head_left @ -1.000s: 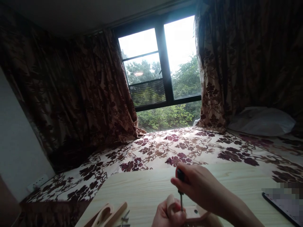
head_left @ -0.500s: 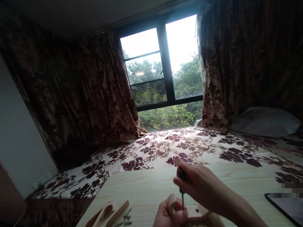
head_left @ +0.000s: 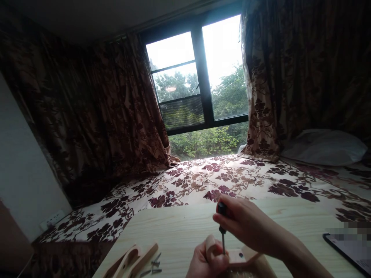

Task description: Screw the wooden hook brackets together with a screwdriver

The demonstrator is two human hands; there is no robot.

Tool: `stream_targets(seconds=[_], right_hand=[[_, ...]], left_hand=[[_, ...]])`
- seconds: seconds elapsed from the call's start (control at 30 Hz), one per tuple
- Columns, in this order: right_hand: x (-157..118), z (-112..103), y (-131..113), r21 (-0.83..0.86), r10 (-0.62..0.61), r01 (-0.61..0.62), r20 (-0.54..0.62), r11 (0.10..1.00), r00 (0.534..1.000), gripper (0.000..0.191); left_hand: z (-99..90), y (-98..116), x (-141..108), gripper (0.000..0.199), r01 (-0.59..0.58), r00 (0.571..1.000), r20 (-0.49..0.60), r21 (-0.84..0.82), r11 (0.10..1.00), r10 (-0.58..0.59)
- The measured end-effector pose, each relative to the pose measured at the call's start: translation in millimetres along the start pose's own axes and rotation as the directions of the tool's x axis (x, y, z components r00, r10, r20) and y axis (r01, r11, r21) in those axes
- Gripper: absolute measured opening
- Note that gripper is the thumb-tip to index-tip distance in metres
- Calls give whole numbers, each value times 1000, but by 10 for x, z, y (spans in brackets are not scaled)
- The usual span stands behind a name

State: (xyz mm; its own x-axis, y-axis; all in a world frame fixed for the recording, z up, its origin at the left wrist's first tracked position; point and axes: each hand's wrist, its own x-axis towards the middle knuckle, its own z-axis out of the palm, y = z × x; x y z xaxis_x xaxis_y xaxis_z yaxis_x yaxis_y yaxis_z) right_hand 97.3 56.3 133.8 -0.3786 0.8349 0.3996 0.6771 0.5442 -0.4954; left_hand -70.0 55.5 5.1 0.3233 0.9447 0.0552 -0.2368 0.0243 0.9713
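Head view, right hand (head_left: 243, 224) gripping upright screwdriver (head_left: 222, 227), left hand (head_left: 203, 262) clasping wooden piece (head_left: 234, 256) beneath its tip

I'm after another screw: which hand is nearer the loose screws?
Left. The left hand is to the right of the screws; the right hand, on the screwdriver, is farther right.

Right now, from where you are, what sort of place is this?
Probably a room in a home, perhaps a bedroom: floral curtains hang beside the black-framed window, and a similarly patterned cloth spreads below it.
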Motion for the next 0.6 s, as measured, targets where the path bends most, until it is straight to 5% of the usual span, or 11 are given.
stream_targets(seconds=[0.3, 0.6], right_hand=[[-76, -169, 18, 98, -116, 109, 68, 989, 991, 2], [-38, -107, -6, -90, -64, 67, 32, 994, 997, 13]], left_hand=[[105, 161, -86, 40, 17, 1000, 14, -40, 999, -17], [104, 172, -99, 35, 27, 1000, 5, -21, 999, -27]])
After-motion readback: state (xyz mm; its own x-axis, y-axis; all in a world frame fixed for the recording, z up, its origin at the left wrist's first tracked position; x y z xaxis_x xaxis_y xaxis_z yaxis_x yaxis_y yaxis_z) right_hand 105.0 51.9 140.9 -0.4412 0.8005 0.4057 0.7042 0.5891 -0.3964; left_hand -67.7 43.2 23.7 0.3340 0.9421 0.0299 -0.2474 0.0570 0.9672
